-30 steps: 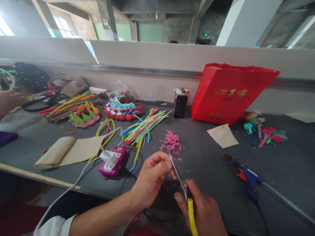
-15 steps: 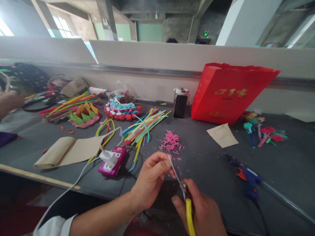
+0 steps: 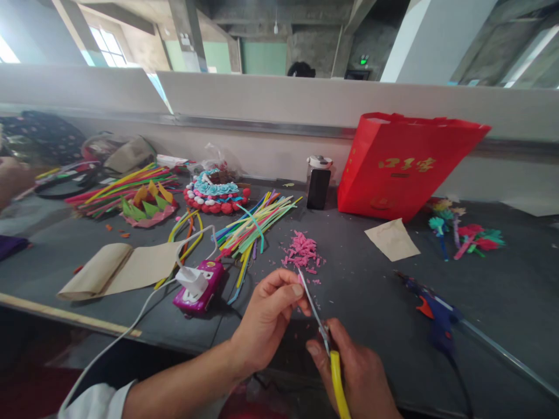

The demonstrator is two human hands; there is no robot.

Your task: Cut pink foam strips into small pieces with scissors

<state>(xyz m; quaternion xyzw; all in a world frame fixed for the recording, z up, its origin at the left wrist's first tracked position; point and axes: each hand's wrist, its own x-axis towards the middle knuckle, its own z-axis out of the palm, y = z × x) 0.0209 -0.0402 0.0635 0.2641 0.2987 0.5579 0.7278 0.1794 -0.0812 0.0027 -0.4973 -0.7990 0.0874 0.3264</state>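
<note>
My right hand point(image 3: 356, 369) is closed round the yellow handle of a pair of scissors point(image 3: 318, 323). The blades point up and away, their tips beside the fingertips of my left hand point(image 3: 273, 317). That hand is pinched closed on a small pink piece point(image 3: 301, 280), mostly hidden by the thumb and fingers. Just beyond my fingers lies a heap of short pink clippings point(image 3: 303, 251) on the dark table point(image 3: 349, 273), with tiny scraps scattered round it.
Left of my hands are a purple power socket point(image 3: 198, 288) with a white cable, a brown paper roll point(image 3: 96, 270) and bundled colourful strips point(image 3: 257, 224). A glue gun point(image 3: 430, 314) lies right, a red bag point(image 3: 406, 169) and bottle point(image 3: 319, 160) behind. Another person's hand point(image 3: 15, 177) is far left.
My hands stay almost in place, the scissor blades still beside the left fingertips. The other person's hand at the far left has shifted slightly left. The whole view has moved a little.
</note>
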